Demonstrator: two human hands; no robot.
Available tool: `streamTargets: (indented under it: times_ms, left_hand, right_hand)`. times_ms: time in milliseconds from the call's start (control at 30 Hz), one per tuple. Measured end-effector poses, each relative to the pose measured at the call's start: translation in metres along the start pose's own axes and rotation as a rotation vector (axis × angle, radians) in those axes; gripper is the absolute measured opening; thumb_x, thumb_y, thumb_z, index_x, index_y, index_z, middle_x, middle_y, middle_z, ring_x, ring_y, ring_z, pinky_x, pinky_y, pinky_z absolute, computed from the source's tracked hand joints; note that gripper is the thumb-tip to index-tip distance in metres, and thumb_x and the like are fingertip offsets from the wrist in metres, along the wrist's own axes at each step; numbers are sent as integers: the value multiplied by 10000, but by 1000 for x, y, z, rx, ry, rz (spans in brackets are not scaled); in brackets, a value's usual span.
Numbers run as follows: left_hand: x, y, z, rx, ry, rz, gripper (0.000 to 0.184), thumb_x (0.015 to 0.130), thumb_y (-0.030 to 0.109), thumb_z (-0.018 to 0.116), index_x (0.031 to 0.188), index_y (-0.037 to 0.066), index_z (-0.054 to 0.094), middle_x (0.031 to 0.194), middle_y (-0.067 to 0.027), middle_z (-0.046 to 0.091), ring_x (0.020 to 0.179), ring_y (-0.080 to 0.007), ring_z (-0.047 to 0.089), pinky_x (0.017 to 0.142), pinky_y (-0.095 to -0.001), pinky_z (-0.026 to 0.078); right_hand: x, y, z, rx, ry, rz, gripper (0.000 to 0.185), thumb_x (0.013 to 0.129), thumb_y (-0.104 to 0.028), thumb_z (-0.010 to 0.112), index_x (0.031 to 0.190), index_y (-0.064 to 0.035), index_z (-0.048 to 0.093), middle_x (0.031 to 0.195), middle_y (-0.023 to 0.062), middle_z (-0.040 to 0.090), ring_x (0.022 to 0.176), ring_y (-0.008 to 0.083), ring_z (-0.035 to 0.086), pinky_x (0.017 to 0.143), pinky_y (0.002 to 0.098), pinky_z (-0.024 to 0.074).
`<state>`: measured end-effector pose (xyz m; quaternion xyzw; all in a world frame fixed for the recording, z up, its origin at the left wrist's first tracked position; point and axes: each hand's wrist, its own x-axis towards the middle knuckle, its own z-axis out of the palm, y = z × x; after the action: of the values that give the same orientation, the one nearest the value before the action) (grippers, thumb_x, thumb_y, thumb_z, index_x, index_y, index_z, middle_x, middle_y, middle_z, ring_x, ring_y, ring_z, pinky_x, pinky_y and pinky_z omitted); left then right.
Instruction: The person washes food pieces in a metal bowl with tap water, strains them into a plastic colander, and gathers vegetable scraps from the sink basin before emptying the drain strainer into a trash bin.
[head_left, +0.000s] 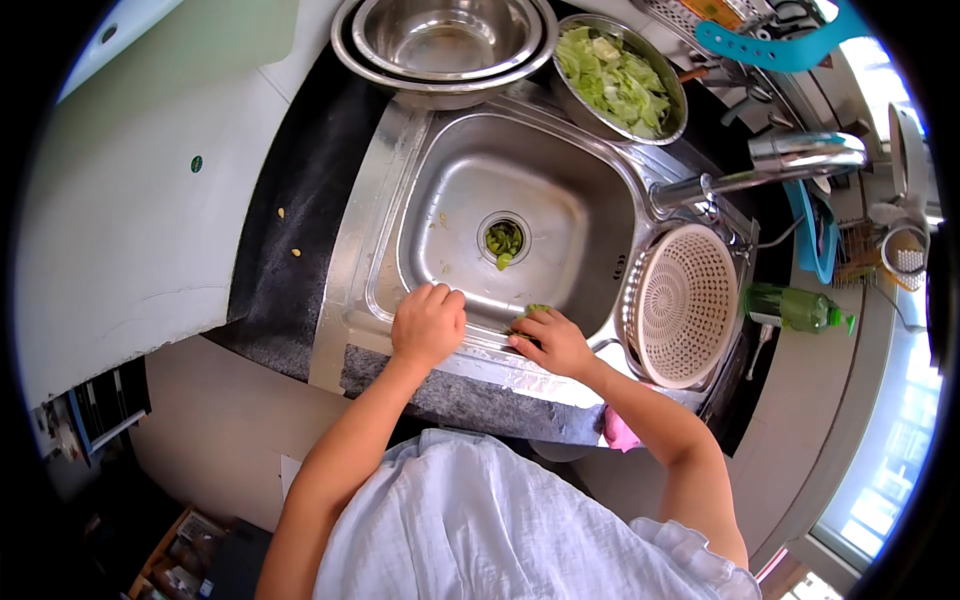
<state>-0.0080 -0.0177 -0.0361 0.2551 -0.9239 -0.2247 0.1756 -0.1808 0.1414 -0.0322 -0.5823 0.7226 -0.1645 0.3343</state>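
Observation:
Over the near left rim of the steel sink (590, 235) is my left hand (429, 322), its fingers curled; whatever it may hold is hidden. My right hand (550, 342) rests at the near rim, to the right of the left one, with its fingers closed round some green scraps (537, 308). More green vegetable pieces (503, 238) lie in the drain in the middle of the sink. A few small bits stick to the basin's left side.
Nested steel bowls (445, 95) and a bowl of chopped lettuce (612, 82) stand behind the sink. On the right are the faucet (740, 180), a beige colander (684, 305) and a green bottle (795, 307). A pink item (620, 430) hangs at the near edge.

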Motion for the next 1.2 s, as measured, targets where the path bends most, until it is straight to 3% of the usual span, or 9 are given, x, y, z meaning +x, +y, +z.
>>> streamTargets:
  times_ms: [200, 300, 433, 567, 767, 900, 1000, 1100, 1200]
  left_hand:
    - [0, 1, 2, 1, -8, -23, 53, 692, 82, 588, 676, 94, 539, 694, -43, 527, 699, -250, 530, 607, -385, 454]
    - [2, 5, -1, 21, 9, -2, 45, 703, 64, 564, 669, 93, 558, 682, -38, 544, 680, -247, 539, 579, -387, 438]
    - [0, 4, 2, 68, -30, 25, 33, 711, 85, 580, 682, 89, 565, 690, -49, 550, 705, -261, 544, 606, -395, 447]
    - [-1, 5, 3, 73, -63, 28, 53, 742, 106, 555, 701, 97, 587, 716, -48, 573, 720, -267, 550, 620, -408, 444]
    - [-2, 4, 5, 112, -97, 44, 84, 769, 116, 528, 716, 108, 593, 737, -44, 583, 751, -266, 561, 633, -409, 444]
    - [-1, 9, 2, 127, -126, 35, 85, 773, 106, 526, 719, 102, 592, 734, -44, 582, 754, -264, 563, 636, -404, 445]
    - [2, 8, 4, 136, -137, 36, 88, 772, 102, 528, 711, 100, 591, 729, -45, 581, 754, -262, 562, 632, -398, 444]
    - [0, 8, 3, 113, -129, 29, 85, 766, 101, 532, 706, 99, 591, 724, -47, 577, 747, -261, 560, 626, -397, 442]
    - [0, 9, 3, 100, -100, 15, 69, 750, 99, 541, 700, 100, 589, 716, -50, 571, 735, -260, 556, 621, -396, 440]
  right_hand:
    - [0, 11, -1, 91, 196, -76, 224, 804, -303, 657, 844, -84, 681, 719, 86, 613, 634, 299, 592, 584, 383, 491]
    - [-9, 4, -23, 462, 193, 238, 255, 830, -280, 665, 885, -30, 675, 771, 92, 663, 636, 188, 618, 597, 331, 483]
    - [-58, -6, -50, 927, 759, 576, 243, 863, -279, 650, 904, -40, 653, 638, -43, 529, 496, 51, 459, 446, 209, 369]
    - [-173, -18, -55, 1220, 1473, 439, 179, 900, -244, 599, 930, -67, 604, 641, -38, 506, 485, 33, 435, 412, 201, 352]
    - [-306, 14, 50, 174, 2379, 888, 228, 931, -226, 544, 920, 1, 559, 758, 62, 570, 602, 158, 539, 543, 271, 470]
    - [-341, 151, 268, -216, 1323, 1661, 476, 963, -317, 431, 1252, 61, 449, 1258, 235, 492, 1144, 290, 492, 992, 375, 364]
    - [-344, 134, 241, 557, 1982, 1581, 546, 973, -339, 374, 1361, 44, 335, 1411, 242, 328, 1280, 291, 372, 1067, 367, 273]
    - [-328, 81, 147, 820, 2414, 987, 430, 963, -314, 395, 1205, 31, 481, 1198, 180, 521, 1085, 265, 523, 955, 367, 406]
    - [-277, 21, 38, 792, 2225, 628, 296, 970, -235, 413, 1077, 16, 528, 994, 108, 580, 897, 187, 562, 837, 315, 458]
